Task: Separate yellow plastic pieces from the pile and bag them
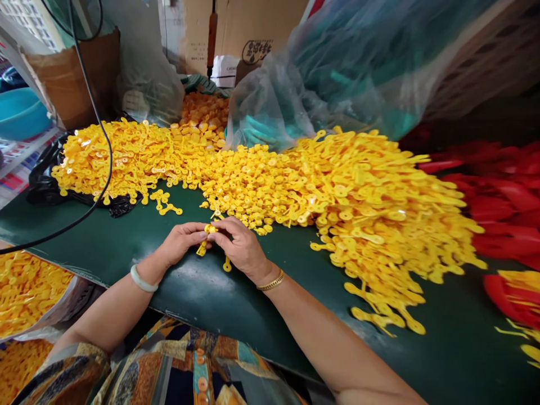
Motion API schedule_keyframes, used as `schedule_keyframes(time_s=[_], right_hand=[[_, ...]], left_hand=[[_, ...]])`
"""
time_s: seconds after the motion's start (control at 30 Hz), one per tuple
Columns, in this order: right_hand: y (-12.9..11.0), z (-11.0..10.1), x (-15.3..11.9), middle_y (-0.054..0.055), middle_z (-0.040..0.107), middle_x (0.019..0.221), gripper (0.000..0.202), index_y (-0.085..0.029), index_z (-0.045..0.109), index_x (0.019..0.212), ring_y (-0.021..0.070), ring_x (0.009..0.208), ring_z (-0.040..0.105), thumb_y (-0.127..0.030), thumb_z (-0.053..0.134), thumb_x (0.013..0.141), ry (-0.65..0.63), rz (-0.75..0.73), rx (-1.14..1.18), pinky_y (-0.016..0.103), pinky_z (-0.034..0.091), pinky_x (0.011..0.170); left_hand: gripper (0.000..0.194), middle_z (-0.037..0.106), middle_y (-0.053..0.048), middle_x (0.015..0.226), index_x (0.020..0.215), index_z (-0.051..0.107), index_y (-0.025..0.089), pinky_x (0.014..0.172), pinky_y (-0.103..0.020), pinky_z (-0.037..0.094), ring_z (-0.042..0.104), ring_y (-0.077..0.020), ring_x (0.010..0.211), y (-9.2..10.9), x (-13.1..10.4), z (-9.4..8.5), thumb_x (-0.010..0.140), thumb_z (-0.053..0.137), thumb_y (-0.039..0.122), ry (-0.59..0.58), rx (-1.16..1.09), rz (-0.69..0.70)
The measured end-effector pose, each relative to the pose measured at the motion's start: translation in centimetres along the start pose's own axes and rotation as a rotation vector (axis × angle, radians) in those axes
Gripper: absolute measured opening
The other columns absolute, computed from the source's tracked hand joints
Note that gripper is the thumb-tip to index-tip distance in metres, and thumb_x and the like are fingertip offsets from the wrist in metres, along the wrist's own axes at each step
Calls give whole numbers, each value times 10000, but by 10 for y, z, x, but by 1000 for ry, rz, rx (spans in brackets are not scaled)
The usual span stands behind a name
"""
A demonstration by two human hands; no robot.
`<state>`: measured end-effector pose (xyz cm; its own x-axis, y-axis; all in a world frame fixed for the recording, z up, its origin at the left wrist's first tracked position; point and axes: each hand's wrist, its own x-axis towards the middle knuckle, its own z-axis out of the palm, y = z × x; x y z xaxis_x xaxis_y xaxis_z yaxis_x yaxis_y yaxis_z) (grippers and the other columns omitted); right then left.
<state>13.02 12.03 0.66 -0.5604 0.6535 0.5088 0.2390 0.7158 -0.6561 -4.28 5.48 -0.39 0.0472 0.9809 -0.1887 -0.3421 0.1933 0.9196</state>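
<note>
In front of my body, both hands meet over the table. My left hand (182, 242) pinches a small yellow plastic piece (210, 229) between thumb and fingertips. From the other side, my right hand (244, 250) has its thumb and fingers closed on the same piece. A yellow arm-like part (202, 248) hangs down below the fingertips; whether it is joined to the piece is hard to see. Under my right hand pokes out the round end of another yellow part (227, 264). Just beyond my fingers spreads a heap of small round yellow parts (244, 183).
Long yellow link pieces (371, 197) are heaped to the right, more yellow links (113, 157) to the left. Red parts (506, 202) lie far right. A black cable (110, 146) crosses the left side. Clear plastic bags (320, 84) and a cardboard box (270, 28) stand behind.
</note>
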Motion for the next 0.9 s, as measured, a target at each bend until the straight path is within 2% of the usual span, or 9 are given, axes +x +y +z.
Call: schedule_keyframes(time_s=[0.27, 0.5, 0.6, 0.77, 0.9], right_hand=[[0, 1, -2, 51, 655, 914, 156, -240, 645, 1053, 193, 848, 636, -290, 593, 914, 5, -25, 15, 355, 546, 770], [1, 2, -1, 59, 655, 900, 123, -217, 649, 997, 195, 842, 634, -288, 603, 908, 19, 20, 6, 353, 541, 772], [-1, 1, -1, 60, 655, 887, 102, -211, 658, 969, 193, 843, 634, -266, 611, 898, 13, 46, 0, 346, 536, 780], [-3, 7, -2, 46, 668, 859, 58, -222, 687, 881, 183, 833, 642, -249, 637, 870, 38, 167, 61, 325, 534, 783], [0, 19, -6, 41, 670, 847, 73, -220, 700, 848, 185, 806, 656, -280, 658, 844, 91, 325, 211, 327, 556, 754]], left_hand=[[375, 712, -53, 798, 1061, 741, 144, 712, -270, 462, 616, -145, 704, 3, -1, 1, 770, 729, 381, -20, 30, 25], [370, 699, -57, 802, 1048, 739, 138, 751, -291, 467, 612, -166, 736, 2, -2, 3, 804, 688, 412, -24, 130, 58], [341, 693, -61, 844, 1041, 738, 158, 782, -295, 465, 613, -178, 783, 0, -3, 3, 858, 620, 420, -24, 280, 155], [293, 682, -60, 870, 1112, 699, 198, 819, -304, 443, 595, -184, 831, -7, -6, 2, 918, 533, 342, 41, 682, 409], [285, 677, -59, 842, 1061, 687, 182, 776, -296, 454, 595, -171, 799, -11, -7, 2, 954, 447, 290, 40, 787, 481]])
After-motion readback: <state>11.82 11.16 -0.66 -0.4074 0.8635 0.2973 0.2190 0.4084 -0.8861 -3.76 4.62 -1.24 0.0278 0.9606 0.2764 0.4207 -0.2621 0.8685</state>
